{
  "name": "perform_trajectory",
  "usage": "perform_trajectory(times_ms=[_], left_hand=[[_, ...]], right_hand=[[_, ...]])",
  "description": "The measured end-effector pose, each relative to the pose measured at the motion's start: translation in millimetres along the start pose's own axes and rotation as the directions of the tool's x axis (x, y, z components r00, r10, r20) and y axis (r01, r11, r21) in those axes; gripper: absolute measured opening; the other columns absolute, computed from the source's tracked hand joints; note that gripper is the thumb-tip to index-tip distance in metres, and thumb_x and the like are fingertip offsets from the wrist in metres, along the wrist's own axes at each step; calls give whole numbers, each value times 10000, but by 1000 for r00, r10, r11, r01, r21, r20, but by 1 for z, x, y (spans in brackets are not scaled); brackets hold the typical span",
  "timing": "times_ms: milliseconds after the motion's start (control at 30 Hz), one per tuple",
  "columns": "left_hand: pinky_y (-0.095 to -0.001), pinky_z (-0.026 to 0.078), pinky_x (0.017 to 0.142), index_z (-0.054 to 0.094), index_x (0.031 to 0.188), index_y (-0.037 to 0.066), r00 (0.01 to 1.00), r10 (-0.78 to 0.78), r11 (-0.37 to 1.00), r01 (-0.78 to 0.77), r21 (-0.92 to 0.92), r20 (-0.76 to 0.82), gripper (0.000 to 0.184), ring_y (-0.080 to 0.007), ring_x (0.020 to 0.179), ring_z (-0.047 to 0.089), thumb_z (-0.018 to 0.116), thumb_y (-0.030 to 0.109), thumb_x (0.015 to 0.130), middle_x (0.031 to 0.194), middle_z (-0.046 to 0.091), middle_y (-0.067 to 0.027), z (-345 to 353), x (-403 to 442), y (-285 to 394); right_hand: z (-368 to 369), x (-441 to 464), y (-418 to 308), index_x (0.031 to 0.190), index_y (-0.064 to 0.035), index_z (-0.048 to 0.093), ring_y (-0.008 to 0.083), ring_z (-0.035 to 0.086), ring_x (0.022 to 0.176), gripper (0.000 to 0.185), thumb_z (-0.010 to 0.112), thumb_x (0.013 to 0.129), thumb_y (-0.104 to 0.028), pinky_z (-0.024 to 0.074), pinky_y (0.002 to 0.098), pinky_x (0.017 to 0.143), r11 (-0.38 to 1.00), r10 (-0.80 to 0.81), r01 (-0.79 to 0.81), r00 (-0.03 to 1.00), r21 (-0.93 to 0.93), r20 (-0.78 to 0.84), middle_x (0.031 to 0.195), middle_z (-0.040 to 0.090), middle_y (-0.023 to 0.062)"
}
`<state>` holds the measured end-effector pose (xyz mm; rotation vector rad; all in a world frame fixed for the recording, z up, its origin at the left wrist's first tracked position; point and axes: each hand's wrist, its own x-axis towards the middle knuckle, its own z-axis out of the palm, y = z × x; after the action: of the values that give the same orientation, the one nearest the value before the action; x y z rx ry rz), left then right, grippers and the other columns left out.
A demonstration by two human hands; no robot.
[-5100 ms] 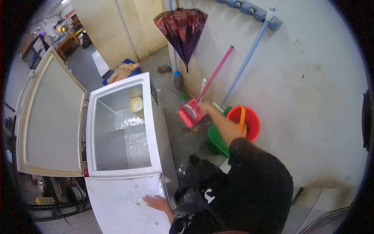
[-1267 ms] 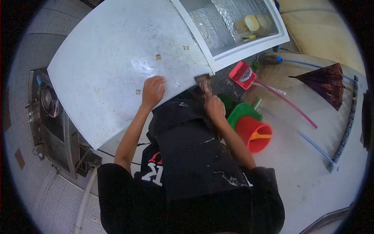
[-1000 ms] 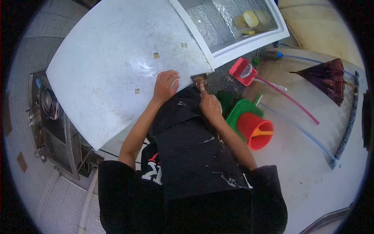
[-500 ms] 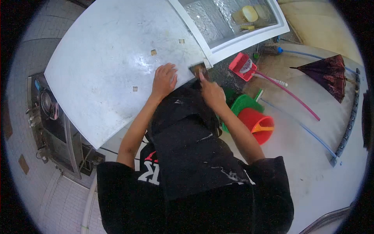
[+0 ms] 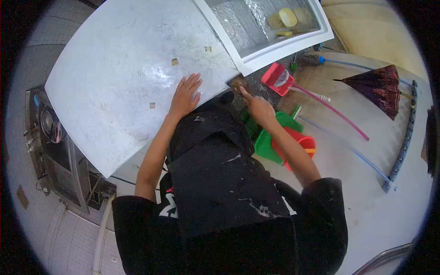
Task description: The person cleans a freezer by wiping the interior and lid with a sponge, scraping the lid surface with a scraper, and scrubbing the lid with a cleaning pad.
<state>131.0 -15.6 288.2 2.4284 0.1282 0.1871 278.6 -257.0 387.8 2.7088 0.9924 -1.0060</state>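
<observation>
A: Far left, what is showing?

B: A round pan (image 5: 47,120), sitting on dark kitchen equipment. Next, a white lid (image 5: 114,68), spreading wide and bearing three small square marks.

A: Left hand (image 5: 184,96)?

B: Lying palm down on the lid near its lower edge, holding nothing. Grip opening wide, fingers spreading a little, thumb standing off. Black apron (image 5: 224,192) hanging just below.

A: And the dark tool (image 5: 237,84)?

B: Sitting to the right of the left hand, well apart from it, at the lid's right corner. Its flat head is pointing up and left, beyond the fingertips of the right hand (image 5: 261,111). Blurring there; cannot tell whether the head is touching the lid.

A: State of the right grip?

B: Narrowing around the tool's handle, index finger stretching along it toward the head.

A: Further right?

B: Green dustpan (image 5: 268,149) lying below the right hand, red bucket (image 5: 297,135) standing against it, partly hiding behind the forearm. Pink dustpan (image 5: 276,81) resting on the floor above. Higher up, the freezer compartment (image 5: 288,49) is gaping, with a pale yellow tub (image 5: 287,17) and a small yellow block (image 5: 284,33) lying inside. Folded umbrella (image 5: 380,89) hanging by the wall rail (image 5: 403,133), farthest right.
</observation>
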Motion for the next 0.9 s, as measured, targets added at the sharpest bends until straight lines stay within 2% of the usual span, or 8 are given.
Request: perform_trajectory(times_ms=[200,300,367,467,633,700,833,900], left_hand=[[-413,279,1089,517,1245,47,998,29,999,-28,17,-50,424,-254,1290,397,581,145,837,1367,458,-96,-11,6,-1],[-408,327,1056,556,1193,53,983,-30,998,18,-67,-181,367,-260,1248,449,590,127,836,1303,520,-93,-31,-5,2],[-404,361,1025,585,1139,62,917,-147,989,149,-24,-372,309,-261,1208,491,593,99,832,1232,573,-83,-32,-22,-2],[-404,367,1017,594,1111,73,832,-275,953,304,-18,-481,279,-256,1204,495,590,88,832,1210,585,-79,-29,-57,-5],[-417,355,1022,607,1093,72,728,-383,889,458,-12,-568,251,-278,1213,486,569,85,845,1213,585,-87,-43,-122,-2],[-423,346,1029,608,1092,69,671,-437,847,531,-22,-599,246,-287,1216,482,562,88,851,1221,581,-89,-38,-149,-13],[-431,314,1053,596,1140,57,553,-521,745,666,-31,-650,282,-295,1229,466,541,112,869,1258,564,-91,-41,-180,-22],[-427,305,1060,595,1149,57,506,-529,719,693,-44,-681,291,-291,1237,457,537,116,870,1259,564,-88,-53,-182,-26]], right_hand=[[-29,104,-52,1403,-307,346,398,641,788,495,460,923,-257,504,516,692,994,-97,89,982,-61,-160,847,647,229],[-34,87,-42,1396,-300,360,399,644,777,487,465,922,-260,506,516,686,976,-204,193,972,-101,-119,849,653,218],[-32,88,-39,1399,-270,361,402,644,757,500,469,912,-236,503,528,691,960,-246,224,960,-166,-132,839,656,210],[-36,115,-57,1396,-184,368,404,634,795,540,486,869,-169,491,533,705,951,-282,244,935,-188,-213,835,649,226],[-54,102,-63,1380,-156,395,407,625,811,548,466,839,-110,487,517,722,918,-353,330,933,-217,-74,858,643,237],[-42,104,-58,1391,-157,371,403,630,855,562,437,835,-109,500,506,759,952,-249,245,968,-185,0,880,647,234],[-73,98,-85,1397,-167,366,422,615,890,550,443,854,-129,483,528,786,985,-145,138,987,-99,-66,934,633,252],[-48,108,-69,1390,-151,373,419,614,887,510,443,885,-172,475,538,794,968,-228,220,972,-117,-59,934,625,266]])
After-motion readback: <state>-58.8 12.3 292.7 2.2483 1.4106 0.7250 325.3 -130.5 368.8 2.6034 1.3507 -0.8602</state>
